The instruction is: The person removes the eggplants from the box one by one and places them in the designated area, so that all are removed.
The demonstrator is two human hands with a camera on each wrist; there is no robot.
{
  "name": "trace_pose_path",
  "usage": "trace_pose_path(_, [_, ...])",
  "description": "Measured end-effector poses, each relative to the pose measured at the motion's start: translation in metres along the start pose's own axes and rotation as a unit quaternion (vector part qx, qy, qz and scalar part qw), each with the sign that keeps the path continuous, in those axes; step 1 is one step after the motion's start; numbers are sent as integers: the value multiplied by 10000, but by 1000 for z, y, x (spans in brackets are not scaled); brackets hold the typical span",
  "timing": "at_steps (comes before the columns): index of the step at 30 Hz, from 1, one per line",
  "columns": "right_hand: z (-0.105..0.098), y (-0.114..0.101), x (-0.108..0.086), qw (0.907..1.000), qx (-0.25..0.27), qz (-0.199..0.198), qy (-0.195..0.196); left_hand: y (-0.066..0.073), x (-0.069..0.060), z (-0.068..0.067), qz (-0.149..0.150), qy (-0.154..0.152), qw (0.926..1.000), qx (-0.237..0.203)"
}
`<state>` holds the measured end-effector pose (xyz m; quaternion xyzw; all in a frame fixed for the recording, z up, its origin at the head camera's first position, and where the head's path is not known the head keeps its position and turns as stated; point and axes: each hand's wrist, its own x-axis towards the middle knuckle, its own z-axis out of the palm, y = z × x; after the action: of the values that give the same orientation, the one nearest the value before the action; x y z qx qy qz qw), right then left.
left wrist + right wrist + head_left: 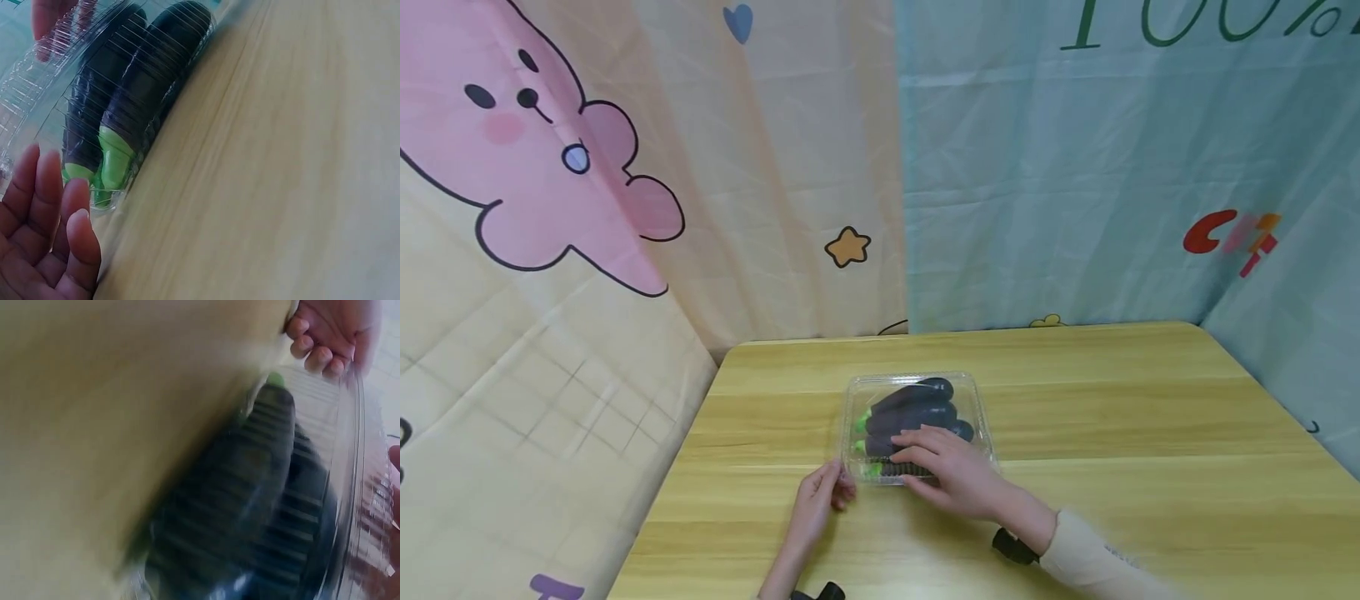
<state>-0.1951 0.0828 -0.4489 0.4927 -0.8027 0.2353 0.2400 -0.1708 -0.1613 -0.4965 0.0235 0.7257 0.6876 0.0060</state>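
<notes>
L. hand [822,498], fingers part-curled, pinches near L. corner of clear box [861,393]. R. hand [951,471], fingers apart, slightly bent, rests on box top, no grip obs. Box, w/ dark eggplants [917,417] inside, green ends to L., sits on wood table [1112,475], L. of ctr. Printed curtain [1037,183] hangs beyond.
</notes>
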Motion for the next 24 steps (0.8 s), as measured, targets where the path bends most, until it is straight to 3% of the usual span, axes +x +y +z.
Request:
trace_pose_path(6, [10,-5,1,9997,25,-14,225,-3,-1,-1,-38,-157,9997,-202])
trace_pose_path(13, [19,-6,7,9996,-259,29,127,-4,-1,-1,-86,-346,9988,-323])
trace_pose_path(20, [26,-5,16,9982,-577,43,144,-5,0,1,-1,-344,9989,-321])
trace_pose_path(24, [29,-5,21,9972,-693,259,71,-6,2,2,36,-331,9991,-254])
